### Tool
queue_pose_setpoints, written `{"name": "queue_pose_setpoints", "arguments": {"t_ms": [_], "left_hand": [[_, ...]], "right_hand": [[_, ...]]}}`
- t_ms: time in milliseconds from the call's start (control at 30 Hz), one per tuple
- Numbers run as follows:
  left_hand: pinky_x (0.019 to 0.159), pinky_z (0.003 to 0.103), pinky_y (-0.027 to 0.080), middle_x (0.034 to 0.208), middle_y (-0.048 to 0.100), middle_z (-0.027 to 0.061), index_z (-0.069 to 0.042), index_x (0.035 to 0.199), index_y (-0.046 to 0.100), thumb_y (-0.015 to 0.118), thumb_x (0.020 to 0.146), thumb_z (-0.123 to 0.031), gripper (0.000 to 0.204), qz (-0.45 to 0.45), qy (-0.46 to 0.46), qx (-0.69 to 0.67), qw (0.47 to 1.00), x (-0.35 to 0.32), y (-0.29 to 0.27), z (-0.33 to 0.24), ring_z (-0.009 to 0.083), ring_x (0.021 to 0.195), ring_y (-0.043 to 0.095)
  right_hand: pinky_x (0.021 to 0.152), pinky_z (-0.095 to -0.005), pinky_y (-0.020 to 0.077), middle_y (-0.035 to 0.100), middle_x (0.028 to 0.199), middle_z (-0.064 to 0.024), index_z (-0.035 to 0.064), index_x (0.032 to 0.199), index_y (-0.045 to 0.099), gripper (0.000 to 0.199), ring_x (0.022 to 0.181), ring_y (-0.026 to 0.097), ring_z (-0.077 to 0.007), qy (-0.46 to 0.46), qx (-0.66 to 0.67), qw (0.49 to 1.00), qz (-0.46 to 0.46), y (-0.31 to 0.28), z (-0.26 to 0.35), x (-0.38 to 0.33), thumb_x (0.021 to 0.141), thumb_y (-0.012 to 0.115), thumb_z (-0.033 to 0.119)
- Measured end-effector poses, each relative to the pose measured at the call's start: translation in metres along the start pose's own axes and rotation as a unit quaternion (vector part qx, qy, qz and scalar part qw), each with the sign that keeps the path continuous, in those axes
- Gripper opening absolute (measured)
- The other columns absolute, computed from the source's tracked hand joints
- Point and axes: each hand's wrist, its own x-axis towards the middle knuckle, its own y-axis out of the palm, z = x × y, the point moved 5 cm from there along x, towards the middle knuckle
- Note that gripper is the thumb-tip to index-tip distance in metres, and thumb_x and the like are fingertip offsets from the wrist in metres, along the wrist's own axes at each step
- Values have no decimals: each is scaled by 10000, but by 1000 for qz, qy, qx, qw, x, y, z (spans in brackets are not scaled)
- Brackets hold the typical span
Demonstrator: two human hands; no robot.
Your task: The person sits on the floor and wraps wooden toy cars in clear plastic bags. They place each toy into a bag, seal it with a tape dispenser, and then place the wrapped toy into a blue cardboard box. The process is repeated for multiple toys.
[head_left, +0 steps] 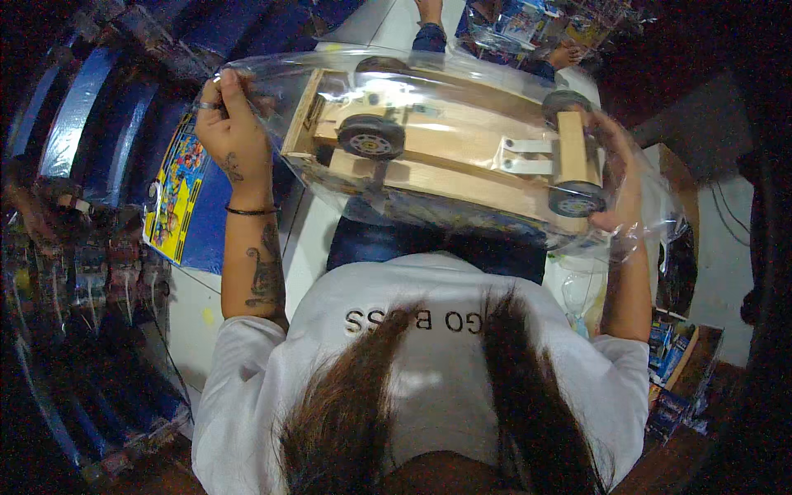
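Observation:
A wooden toy vehicle (462,157) with black wheels lies on its side inside a clear plastic bag (330,74), held up above my lap. My left hand (231,124) pinches the bag's open edge at the upper left, by the toy's front end. My right hand (615,177) reaches inside the bag and grips the toy's rear end beside a black wheel (576,200). Another wheel (371,138) shows near the toy's middle.
A colourful flat printed box (175,194) lies on dark blue stock at the left. More packaged goods are stacked at the lower left (91,272) and lower right (672,363). Another person's feet and legs (429,16) show on the white floor beyond the bag.

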Motion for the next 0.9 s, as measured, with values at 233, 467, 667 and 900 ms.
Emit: {"name": "queue_pose_setpoints", "arguments": {"t_ms": [233, 467, 667, 900], "left_hand": [[638, 203, 417, 743, 595, 5, -13, 811, 615, 517, 982, -253, 311, -48, 130, 90, 986, 33, -6, -7, 60, 691, 505], [666, 210, 424, 806, 619, 12, -20, 870, 637, 504, 988, -222, 269, -9, 132, 46, 990, 24, -20, 9, 65, 726, 522], [612, 212, 403, 760, 608, -7, -25, 878, 653, 493, 992, -249, 298, -49, 87, 62, 993, 18, -24, 3, 52, 681, 506], [542, 216, 347, 742, 605, -17, -36, 948, 681, 498, 984, -252, 286, -82, 22, 38, 996, 5, -32, 30, 48, 605, 451]], "right_hand": [[1124, -414, 211, 415, 1405, -164, -48, 1375, 378, 1270, 1320, 381, -289, -12, 44, 999, 11, -14, -18, -6, 403, 831, 632], [1131, -411, 184, 437, 1399, -194, -79, 1360, 402, 1031, 1331, 370, -303, 39, 266, 962, 42, -27, -27, -27, 711, 586, 701], [707, -309, 447, 571, 880, -117, -58, 1067, 604, 429, 785, 556, -182, 123, 108, 987, 10, -50, 7, -38, 968, 474, 338], [711, -295, 436, 604, 882, -30, 39, 922, 606, 231, 816, 547, -149, -90, -160, 938, -293, -109, 83, 56, 966, 514, 246]]}}
